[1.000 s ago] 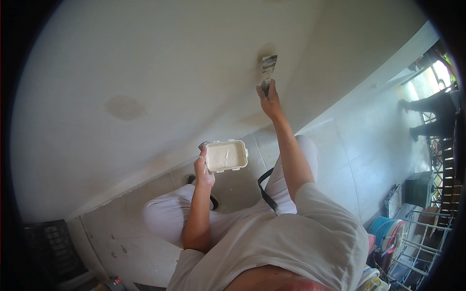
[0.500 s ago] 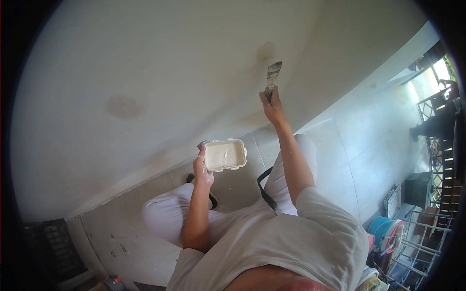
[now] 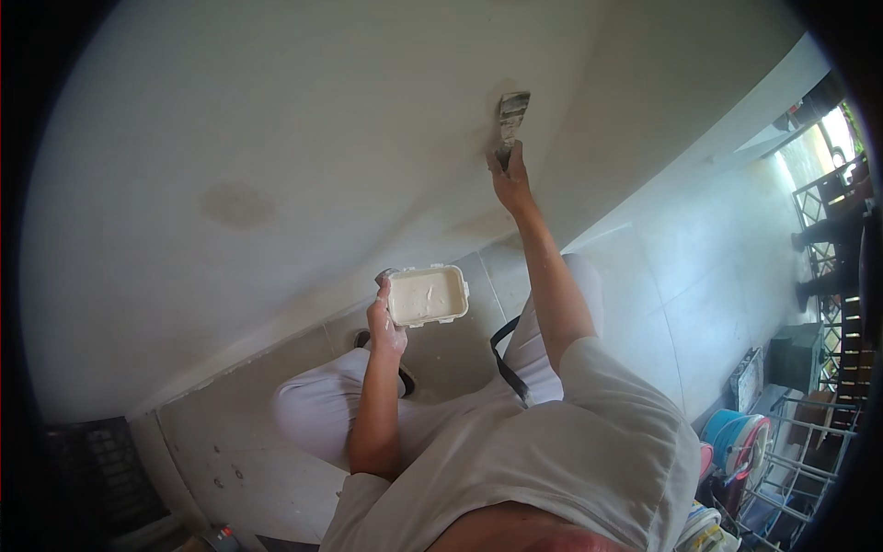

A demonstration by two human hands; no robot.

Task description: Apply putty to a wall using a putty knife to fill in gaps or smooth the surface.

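My right hand (image 3: 511, 182) is closed round the handle of a putty knife (image 3: 513, 114). The knife's wide blade, smeared with pale paste, points up and away over a darker patch on the white wall (image 3: 349, 120); whether it touches cannot be told. Lower down, my left hand (image 3: 386, 331), streaked with white, grips the left side of a small rectangular tub (image 3: 432, 322). White paste fills much of the tub, and its surface has a ridge. A greyish piece by the left fingertips is too small to make out.
Another stain (image 3: 237, 204) marks the wall at left. The tiled floor (image 3: 635, 304) runs along its foot. On the right stand a wire rack (image 3: 800, 442), a blue bucket (image 3: 725, 431) and a dark box (image 3: 796, 357). Another person's legs (image 3: 828, 258) show at the far right.
My right hand has moved the putty knife up and slightly left, to the darker patch. The tub has barely moved in my left hand. The other person's legs have shifted.
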